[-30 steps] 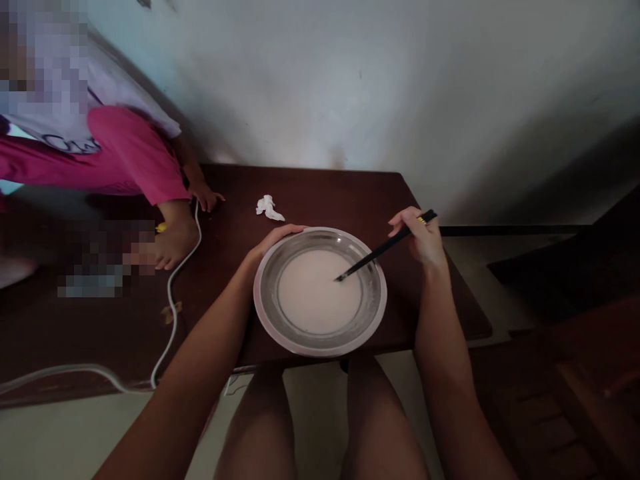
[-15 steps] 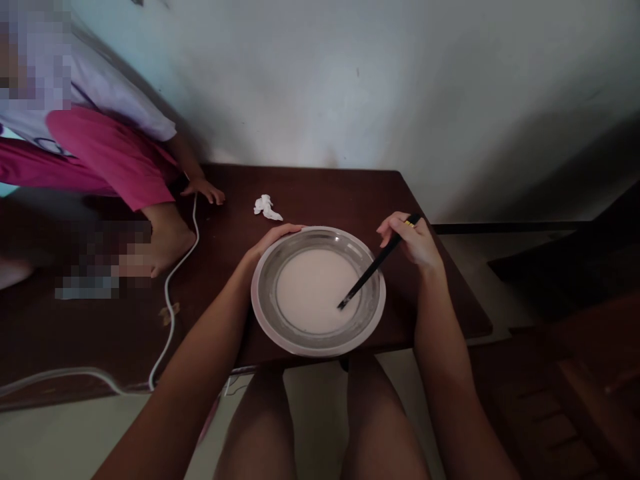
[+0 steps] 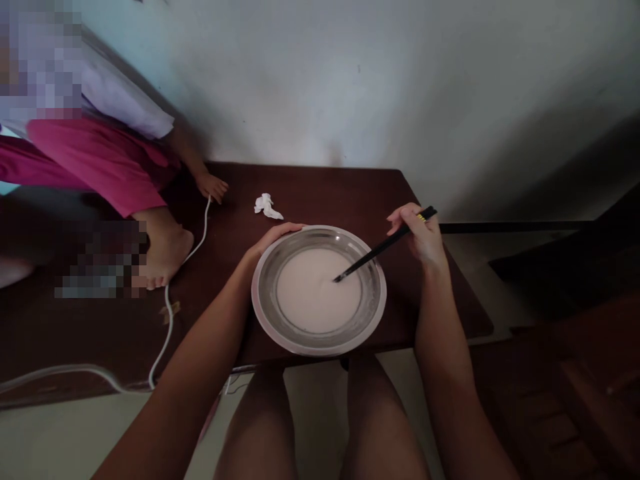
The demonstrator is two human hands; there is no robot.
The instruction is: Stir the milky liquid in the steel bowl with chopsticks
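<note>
A shallow metal bowl [image 3: 370, 313] holding a pale milky liquid [image 3: 313, 297] sits at the near edge of a dark wooden table [image 3: 340, 193]. My left hand [image 3: 273, 239] curls over the bowl's far left rim and grips it. My right hand [image 3: 420, 233] is closed on black chopsticks [image 3: 383, 247], with their tips dipped in the liquid near the bowl's middle right.
A crumpled white tissue [image 3: 267, 205] lies behind the bowl. Another person in pink trousers [image 3: 100, 160] sits on the table at the left, one hand [image 3: 213, 185] and a bare foot [image 3: 163, 253] on the wood beside a white cable [image 3: 167, 327]. A white wall stands behind.
My right hand swung the chopstick tips down to the bowl's lower right, then back to the middle right. The other person's hand and the cable shifted slightly.
</note>
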